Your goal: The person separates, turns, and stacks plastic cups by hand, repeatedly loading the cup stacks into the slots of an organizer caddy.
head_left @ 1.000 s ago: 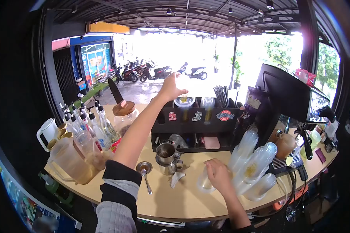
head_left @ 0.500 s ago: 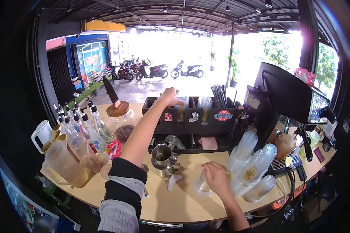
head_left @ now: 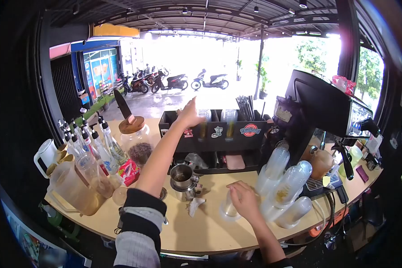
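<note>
So, the black caddy [head_left: 196,145] is the easiest thing to go by here. The left hand [head_left: 194,114] is stretched out over the left part of its top row, right by the clear cup stack [head_left: 204,117] that's slotted in there. The fingers are held fairly wide, thumb apart from the rest, but whether the stack is actually touched can't really be told from this angle.

The right hand [head_left: 243,197] is kept low, in front of the caddy and a bit right of its middle, with the fingers loosely bent over the top of a clear cup [head_left: 230,210] on the surface [head_left: 210,232]. Contact is pretty much seen, but how firmly the cup is gripped can't be told.

Just in front of the caddy, towards its left end, a metal coffee dripper [head_left: 182,176] is set down, with a crumpled tissue [head_left: 195,206] dropped nearer the front edge. Left of the caddy there's a glass jar [head_left: 138,145] topped with a wooden lid [head_left: 131,125], and the pump bottles [head_left: 96,147] are bunched further left. In front and to the right of the caddy, nested plastic cups [head_left: 290,185] are piled at a slant, and straws [head_left: 245,108] are stuck upright in its top row
</note>
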### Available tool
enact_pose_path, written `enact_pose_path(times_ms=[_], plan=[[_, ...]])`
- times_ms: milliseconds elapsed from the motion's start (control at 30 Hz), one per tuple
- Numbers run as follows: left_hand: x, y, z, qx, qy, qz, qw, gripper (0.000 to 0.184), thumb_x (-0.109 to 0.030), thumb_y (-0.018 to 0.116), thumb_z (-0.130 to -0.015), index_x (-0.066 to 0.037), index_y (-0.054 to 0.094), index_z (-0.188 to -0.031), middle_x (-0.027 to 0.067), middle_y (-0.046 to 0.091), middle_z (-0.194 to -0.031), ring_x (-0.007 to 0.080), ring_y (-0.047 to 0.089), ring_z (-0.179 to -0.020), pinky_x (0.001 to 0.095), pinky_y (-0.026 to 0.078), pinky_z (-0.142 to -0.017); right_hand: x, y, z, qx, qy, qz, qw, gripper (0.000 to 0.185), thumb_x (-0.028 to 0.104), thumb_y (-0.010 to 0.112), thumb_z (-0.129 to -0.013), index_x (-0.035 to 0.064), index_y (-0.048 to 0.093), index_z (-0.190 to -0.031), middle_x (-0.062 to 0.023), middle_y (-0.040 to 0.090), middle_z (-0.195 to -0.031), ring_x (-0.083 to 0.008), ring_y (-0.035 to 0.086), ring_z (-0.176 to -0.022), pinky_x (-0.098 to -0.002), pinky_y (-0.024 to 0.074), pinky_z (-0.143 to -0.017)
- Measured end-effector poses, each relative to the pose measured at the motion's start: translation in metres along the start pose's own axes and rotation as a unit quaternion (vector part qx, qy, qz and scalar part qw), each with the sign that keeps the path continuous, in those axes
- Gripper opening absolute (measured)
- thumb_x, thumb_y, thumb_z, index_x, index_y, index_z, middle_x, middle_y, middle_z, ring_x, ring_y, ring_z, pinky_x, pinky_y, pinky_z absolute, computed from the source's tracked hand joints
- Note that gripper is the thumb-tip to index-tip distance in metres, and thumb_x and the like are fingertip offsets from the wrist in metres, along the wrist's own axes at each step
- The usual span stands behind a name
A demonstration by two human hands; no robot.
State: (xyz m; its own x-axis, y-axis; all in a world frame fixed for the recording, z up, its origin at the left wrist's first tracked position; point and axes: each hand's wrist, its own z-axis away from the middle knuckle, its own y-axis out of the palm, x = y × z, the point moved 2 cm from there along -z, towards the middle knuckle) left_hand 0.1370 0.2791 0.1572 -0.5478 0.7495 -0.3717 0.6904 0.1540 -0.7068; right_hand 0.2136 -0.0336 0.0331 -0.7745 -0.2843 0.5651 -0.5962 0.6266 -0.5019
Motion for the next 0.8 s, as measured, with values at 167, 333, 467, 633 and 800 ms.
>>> enact_pose_path(times_ms=[167,333,467,633,800], plan=[[-0.048,-0.034,0.072,-0.147,0.111,0.118,0.976,0.06,-0.017,0.063,-0.074,-0.007,0.038,-0.128,0.0125,0.047,-0.124,0.029,0.047,-0.113,0.05,0.031,-0.096,-0.011,0.005,0.004,0.002,-0.003,-0.006,1.0,0.016,0.014,0.054,-0.084,0.0002,0.062,-0.087,-0.0148,0.06,-0.088,-0.0332,0.057,-0.083,-0.0389,0.0447,-0.075],[-0.1,-0.037,0.172,-0.027,0.199,0.181,0.963,0.049,-0.009,0.062,-0.074,-0.005,0.045,-0.12,0.0124,0.048,-0.116,0.0267,0.05,-0.105,0.0388,0.036,-0.09,-0.027,0.005,0.013,-0.008,0.047,-0.087,0.995,0.065,0.023,0.077,-0.066,0.0015,0.047,-0.12,-0.0142,0.056,-0.105,-0.0248,0.056,-0.099,-0.0346,0.0438,-0.085],[-0.101,-0.007,0.234,0.026,0.159,0.257,0.953,0.049,-0.012,0.064,-0.077,-0.005,0.045,-0.122,0.012,0.048,-0.115,0.0261,0.05,-0.105,0.0379,0.039,-0.091,-0.038,-0.005,0.04,0.081,0.071,-0.114,0.988,0.109,0.027,0.084,-0.056,0.0023,0.017,-0.138,-0.018,0.04,-0.129,-0.0313,0.043,-0.119,-0.0378,0.0353,-0.1],[-0.097,0.032,0.285,0.054,0.041,0.312,0.948,0.052,-0.014,0.065,-0.081,-0.006,0.041,-0.126,0.011,0.047,-0.124,0.0219,0.048,-0.113,0.0356,0.039,-0.093,-0.063,0.008,0.073,0.148,0.065,-0.134,0.978,0.113,0.026,0.083,-0.056,-0.0013,0.011,-0.138,-0.021,0.033,-0.134,-0.03,0.036,-0.126,-0.038,0.0314,-0.104],[-0.103,0.068,0.305,0.062,-0.035,0.394,0.916,0.088,-0.028,0.079,-0.068,-0.007,0.027,-0.136,0.014,0.037,-0.135,0.0268,0.041,-0.122,0.0421,0.037,-0.097,-0.084,0.011,0.076,0.103,0.165,-0.268,0.944,0.102,0.021,0.083,-0.058,-0.0017,0.02,-0.135,-0.0178,0.037,-0.131,-0.0268,0.038,-0.124,-0.0368,0.0333,-0.102]])
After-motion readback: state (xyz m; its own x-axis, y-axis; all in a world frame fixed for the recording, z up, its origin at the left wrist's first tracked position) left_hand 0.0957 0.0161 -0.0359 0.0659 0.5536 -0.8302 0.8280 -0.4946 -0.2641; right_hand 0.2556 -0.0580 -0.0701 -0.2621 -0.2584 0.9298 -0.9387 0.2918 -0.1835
